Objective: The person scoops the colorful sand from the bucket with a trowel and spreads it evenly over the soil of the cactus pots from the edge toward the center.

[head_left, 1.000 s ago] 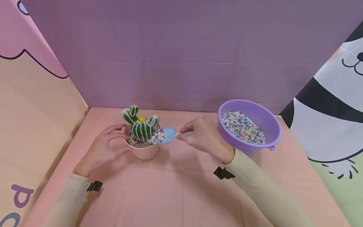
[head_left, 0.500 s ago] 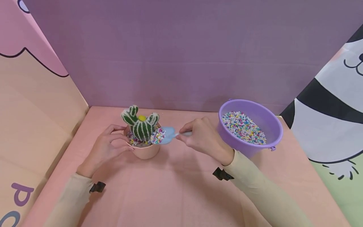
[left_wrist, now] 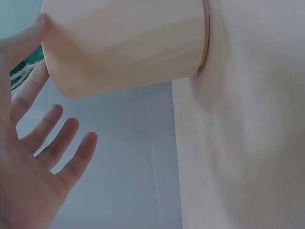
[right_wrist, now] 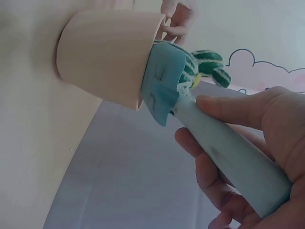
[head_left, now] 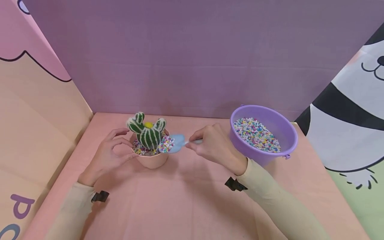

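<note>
A felt-like green cactus (head_left: 149,138) with a yellow top stands in a peach flowerpot (head_left: 152,162), among multicoloured beads. My left hand (head_left: 109,155) holds the pot's rim lightly at the left, with thumb and index finger touching it in the left wrist view; the other fingers are spread away from the pot (left_wrist: 124,43). My right hand (head_left: 214,145) grips the handle of a light blue toy shovel (head_left: 179,143). Its blade carries a heap of beads (head_left: 166,144) and reaches over the pot's right rim, close to the cactus. The right wrist view shows the blade's underside (right_wrist: 164,78) against the rim.
A purple bucket (head_left: 288,133) with many multicoloured beads (head_left: 256,135) stands to the right, beyond the right hand. Behind the pink tabletop (head_left: 168,203) rises a purple wall (head_left: 192,60). Printed panels border the left and right sides.
The shovel has tipped a little and moved slightly left over the rim, its bead heap shifting. The cactus and pot have edged slightly left. The left hand stays at the rim.
</note>
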A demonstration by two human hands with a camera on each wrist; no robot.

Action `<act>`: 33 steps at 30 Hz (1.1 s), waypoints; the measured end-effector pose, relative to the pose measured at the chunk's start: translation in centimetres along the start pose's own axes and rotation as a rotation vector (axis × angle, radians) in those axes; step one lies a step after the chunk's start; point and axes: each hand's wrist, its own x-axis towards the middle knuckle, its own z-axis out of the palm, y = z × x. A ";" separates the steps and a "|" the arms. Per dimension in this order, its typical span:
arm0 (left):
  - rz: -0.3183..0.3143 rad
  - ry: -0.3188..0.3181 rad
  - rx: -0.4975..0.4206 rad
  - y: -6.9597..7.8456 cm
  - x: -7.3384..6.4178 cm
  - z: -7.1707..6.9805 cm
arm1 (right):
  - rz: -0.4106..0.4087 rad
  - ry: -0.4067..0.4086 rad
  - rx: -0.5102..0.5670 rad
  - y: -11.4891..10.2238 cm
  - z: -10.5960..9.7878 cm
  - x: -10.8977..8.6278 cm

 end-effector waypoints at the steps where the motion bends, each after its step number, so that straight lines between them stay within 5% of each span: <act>1: 0.005 -0.003 0.008 0.0 0.0 0.0 | -0.004 0.002 -0.003 0.0 0.0 0.0; 16: 0.030 0.001 -0.062 0.5 0.0 0.9 | -0.021 0.011 -0.008 -0.1 0.1 0.2; 25: 0.001 -0.046 -0.119 -0.1 -0.2 -0.2 | -0.038 0.017 0.004 -0.3 0.2 0.0; 33: -0.003 -0.016 -0.134 -0.2 -0.1 -0.2 | -0.020 0.022 -0.009 -0.4 0.1 -0.1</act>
